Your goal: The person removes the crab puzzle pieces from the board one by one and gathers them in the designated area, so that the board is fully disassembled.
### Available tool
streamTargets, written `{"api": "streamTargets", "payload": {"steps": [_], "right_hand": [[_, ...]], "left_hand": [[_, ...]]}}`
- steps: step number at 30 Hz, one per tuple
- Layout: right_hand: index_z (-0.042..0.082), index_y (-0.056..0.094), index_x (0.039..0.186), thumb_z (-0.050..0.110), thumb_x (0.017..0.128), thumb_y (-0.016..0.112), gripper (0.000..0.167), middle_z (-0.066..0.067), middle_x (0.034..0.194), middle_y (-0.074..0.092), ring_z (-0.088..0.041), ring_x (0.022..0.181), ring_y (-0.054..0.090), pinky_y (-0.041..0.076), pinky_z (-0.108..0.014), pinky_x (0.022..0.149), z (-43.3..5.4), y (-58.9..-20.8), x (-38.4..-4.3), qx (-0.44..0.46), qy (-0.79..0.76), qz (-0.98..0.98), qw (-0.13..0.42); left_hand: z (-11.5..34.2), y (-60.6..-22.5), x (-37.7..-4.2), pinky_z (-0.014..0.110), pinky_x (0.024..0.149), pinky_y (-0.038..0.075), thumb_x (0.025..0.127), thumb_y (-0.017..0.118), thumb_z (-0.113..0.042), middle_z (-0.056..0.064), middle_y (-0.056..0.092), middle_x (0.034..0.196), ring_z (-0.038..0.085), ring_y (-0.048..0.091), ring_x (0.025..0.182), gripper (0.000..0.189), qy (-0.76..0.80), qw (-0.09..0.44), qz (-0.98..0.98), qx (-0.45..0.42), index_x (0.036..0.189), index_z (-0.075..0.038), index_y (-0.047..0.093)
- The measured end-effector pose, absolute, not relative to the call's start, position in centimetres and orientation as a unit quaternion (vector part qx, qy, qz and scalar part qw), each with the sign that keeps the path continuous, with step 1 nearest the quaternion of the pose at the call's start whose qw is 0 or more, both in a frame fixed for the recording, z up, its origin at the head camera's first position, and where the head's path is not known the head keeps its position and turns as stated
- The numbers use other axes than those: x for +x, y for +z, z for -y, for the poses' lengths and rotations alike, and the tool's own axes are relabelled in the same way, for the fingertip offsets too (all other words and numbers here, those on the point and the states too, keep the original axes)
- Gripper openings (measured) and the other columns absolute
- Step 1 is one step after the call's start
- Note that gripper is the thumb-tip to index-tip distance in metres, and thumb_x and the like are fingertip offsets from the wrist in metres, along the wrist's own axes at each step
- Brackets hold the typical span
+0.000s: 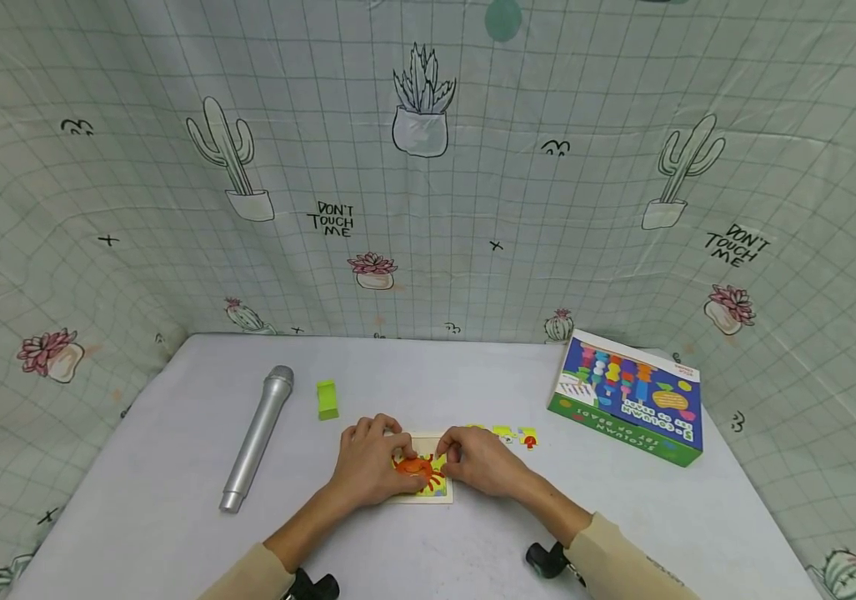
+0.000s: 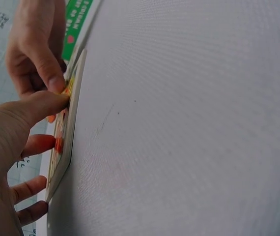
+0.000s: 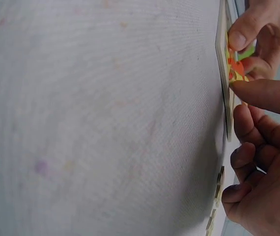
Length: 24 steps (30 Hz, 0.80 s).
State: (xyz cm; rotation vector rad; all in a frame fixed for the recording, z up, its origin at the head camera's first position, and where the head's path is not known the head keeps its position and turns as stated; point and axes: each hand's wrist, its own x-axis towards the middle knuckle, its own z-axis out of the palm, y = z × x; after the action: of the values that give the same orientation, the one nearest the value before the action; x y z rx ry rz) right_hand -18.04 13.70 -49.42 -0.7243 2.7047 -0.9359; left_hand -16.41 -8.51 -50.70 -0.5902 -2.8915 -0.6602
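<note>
A jigsaw puzzle with an orange crab picture (image 1: 414,467) lies in a pale, flat tray (image 1: 438,500) at the front middle of the table. My left hand (image 1: 369,462) spans the puzzle's left part; its thumb presses the picture, and its spread fingers (image 2: 31,189) touch the tray side in the left wrist view. From the right, my right hand (image 1: 483,458) pinches a small yellow and orange puzzle piece (image 3: 240,76) between thumb and forefinger over the puzzle. Its other fingers (image 3: 243,155) are curled. The hands partly cover the picture.
Several loose puzzle pieces (image 1: 528,437) lie in a row behind my right hand. A silver microphone-shaped stick (image 1: 255,442) and a light green block (image 1: 327,400) lie left. At the back right sits a blue and green game box (image 1: 626,400). A patterned cloth (image 1: 428,208) hangs behind the table.
</note>
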Motion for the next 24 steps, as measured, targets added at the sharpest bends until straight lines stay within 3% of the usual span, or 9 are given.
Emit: {"api": "streamTargets", "payload": {"steps": [8,15,24], "right_hand": [[0.02,0.068,0.089,0.011,0.089,0.071,0.009,0.01,0.08,0.06,-0.008,0.074,0.053,0.043,-0.026,0.066,-14.0,-49.1,-17.9,-0.237,-0.356,-0.898,0.101],[0.02,0.069,0.091,0.015,0.091,0.071,0.005,0.012,0.081,0.062,-0.006,0.07,0.054,0.044,-0.024,0.063,-14.8,-48.2,-17.6,-0.247,-0.374,-0.887,0.108],[0.02,0.069,0.095,0.016,0.09,0.072,0.007,0.007,0.085,0.063,-0.011,0.072,0.054,0.044,-0.025,0.062,-19.3,-47.4,-17.4,-0.204,-0.383,-0.895,0.105]], "left_hand": [[8.4,-50.7,-16.4,0.063,0.097,0.034,0.069,0.085,-0.054,0.001,0.054,0.113,0.028,0.047,0.107,0.031,-0.222,0.055,0.955,-0.19,0.076,-0.033,0.064],[8.4,-50.7,-16.3,0.063,0.097,0.035,0.068,0.085,-0.053,0.002,0.055,0.113,0.029,0.047,0.107,0.03,-0.222,0.054,0.955,-0.189,0.076,-0.033,0.064],[8.4,-50.7,-16.4,0.064,0.097,0.034,0.07,0.084,-0.055,0.003,0.055,0.115,0.029,0.045,0.109,0.031,-0.223,0.044,0.956,-0.185,0.077,-0.033,0.065]]}}
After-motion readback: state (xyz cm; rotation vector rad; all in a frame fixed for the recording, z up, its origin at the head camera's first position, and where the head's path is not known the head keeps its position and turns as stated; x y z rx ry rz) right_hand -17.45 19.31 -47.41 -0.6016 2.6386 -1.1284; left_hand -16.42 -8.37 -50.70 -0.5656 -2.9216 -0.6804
